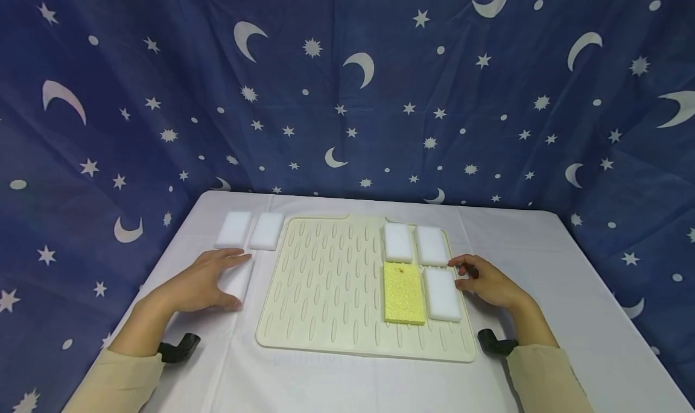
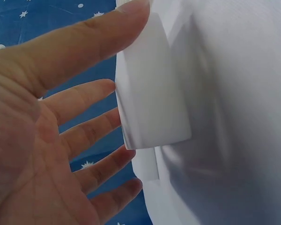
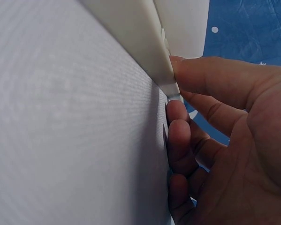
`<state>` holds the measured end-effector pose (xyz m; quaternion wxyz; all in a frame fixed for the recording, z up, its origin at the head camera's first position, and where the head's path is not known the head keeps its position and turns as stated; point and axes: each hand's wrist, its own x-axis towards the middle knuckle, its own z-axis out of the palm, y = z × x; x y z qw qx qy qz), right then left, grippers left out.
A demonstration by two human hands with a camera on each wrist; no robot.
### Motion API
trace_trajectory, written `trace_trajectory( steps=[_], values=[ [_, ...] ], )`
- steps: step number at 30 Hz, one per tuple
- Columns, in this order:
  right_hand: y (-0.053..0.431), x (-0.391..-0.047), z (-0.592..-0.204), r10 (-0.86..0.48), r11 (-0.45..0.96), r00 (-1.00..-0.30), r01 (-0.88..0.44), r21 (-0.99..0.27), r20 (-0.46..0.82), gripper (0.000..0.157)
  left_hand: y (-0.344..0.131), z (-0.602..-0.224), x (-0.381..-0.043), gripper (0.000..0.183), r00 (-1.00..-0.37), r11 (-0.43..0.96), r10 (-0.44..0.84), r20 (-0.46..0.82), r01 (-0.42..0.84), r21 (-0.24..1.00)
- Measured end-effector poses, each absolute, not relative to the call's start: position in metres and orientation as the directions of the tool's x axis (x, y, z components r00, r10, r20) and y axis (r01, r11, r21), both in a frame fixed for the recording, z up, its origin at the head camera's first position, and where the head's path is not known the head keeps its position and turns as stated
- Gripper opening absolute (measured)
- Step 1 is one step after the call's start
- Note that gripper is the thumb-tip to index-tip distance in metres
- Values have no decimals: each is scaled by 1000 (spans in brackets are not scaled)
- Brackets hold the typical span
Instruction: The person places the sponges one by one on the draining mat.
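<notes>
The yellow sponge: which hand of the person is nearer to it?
Right. The right hand is beside the white block right of the yellow sponge; the left hand is left of the mat.

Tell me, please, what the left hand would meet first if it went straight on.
The left hand would probably meet the white block nearest it; whether they already touch is unclear.

White blocks [image 1: 442, 294]: six visible. Yellow sponge [image 1: 404, 293]: one. Cream mat [image 1: 336, 286]: one. Black wrist pieces [image 1: 493, 342]: two.
</notes>
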<state>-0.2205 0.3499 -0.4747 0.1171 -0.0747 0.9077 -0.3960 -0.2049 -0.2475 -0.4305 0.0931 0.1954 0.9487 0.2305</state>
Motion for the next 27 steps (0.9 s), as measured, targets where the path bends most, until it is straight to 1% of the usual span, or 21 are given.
trace_trajectory(
  steps=[12, 27],
  values=[
    [351, -221, -474, -214, 677, -963, -24, -736, -166, 41, -233, -419, -203, 96, -899, 816, 435, -51, 370, 445],
    [350, -221, -474, -232, 645, -959, -28, -764, -160, 44, -209, -415, -207, 98, -903, 828, 427, -47, 370, 421]
  ],
)
